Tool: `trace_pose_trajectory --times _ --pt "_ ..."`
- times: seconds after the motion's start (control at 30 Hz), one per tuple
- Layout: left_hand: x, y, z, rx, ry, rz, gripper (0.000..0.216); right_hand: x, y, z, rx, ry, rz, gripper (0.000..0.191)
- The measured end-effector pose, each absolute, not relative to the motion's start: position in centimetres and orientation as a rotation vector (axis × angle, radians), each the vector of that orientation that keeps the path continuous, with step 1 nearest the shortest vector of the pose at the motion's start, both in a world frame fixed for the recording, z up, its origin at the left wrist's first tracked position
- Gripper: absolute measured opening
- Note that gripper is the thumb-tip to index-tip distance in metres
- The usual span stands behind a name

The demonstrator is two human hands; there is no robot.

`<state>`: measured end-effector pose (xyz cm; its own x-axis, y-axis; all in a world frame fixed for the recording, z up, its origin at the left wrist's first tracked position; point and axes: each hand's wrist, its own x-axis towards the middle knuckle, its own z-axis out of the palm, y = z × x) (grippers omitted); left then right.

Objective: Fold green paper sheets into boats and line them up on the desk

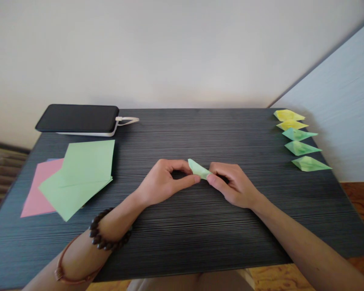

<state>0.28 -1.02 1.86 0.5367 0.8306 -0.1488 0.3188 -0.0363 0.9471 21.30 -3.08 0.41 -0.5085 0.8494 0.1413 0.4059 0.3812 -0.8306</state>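
Note:
A small folded piece of light green paper (199,169) sits at the middle of the dark table (182,242), pinched from both sides. My left hand (164,181) grips its left end between thumb and forefinger. My right hand (233,184) holds its right end with the fingers curled closed. Both hands rest low on the tabletop. A dark bead bracelet (107,238) is on my left wrist.
A stack of flat green sheets (81,176) over a pink sheet (39,190) lies at the left. A black power bank (79,119) with a white cable sits at the back left. Several folded paper shapes, yellow (288,116) and green (309,163), line the right edge.

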Motion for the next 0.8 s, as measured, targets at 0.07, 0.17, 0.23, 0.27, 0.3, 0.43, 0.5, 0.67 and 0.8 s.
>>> trace_pose_trajectory --times 0.07,0.17,0.23,0.27,0.3,0.43,0.5,0.67,0.8 --pt "0.27 -1.0 2.04 1.659 0.958 0.534 0.02 21.27 -3.11 0.51 -1.056 -2.104 1.026 0.03" --pt "0.36 -1.03 2.25 1.811 0.93 0.492 0.023 21.31 -3.09 0.59 -1.024 -2.11 1.032 0.029" --pt "0.41 -1.04 2.34 1.894 0.903 0.481 0.025 21.37 -3.06 0.66 -1.002 -2.116 1.047 0.031" --pt "0.4 -1.03 2.38 1.905 0.891 0.489 0.026 21.4 -3.05 0.72 -0.995 -2.12 1.061 0.032" --pt "0.36 -1.01 2.4 1.9 0.881 0.5 0.026 21.44 -3.04 0.77 -0.992 -2.124 1.078 0.032" --pt "0.11 -0.89 2.4 1.855 0.864 0.542 0.025 21.56 -3.0 0.86 -0.986 -2.112 1.138 0.027" --pt "0.04 -0.9 2.34 1.856 0.861 0.546 0.024 21.62 -2.98 0.8 -0.977 -2.095 1.158 0.026" --pt "0.08 -1.08 2.17 1.908 0.824 0.564 0.023 21.7 -2.86 0.68 -0.905 -2.136 1.148 0.029" --pt "0.25 -1.02 1.97 1.875 0.774 0.582 0.023 21.58 -2.85 0.63 -0.839 -2.261 1.106 0.031"
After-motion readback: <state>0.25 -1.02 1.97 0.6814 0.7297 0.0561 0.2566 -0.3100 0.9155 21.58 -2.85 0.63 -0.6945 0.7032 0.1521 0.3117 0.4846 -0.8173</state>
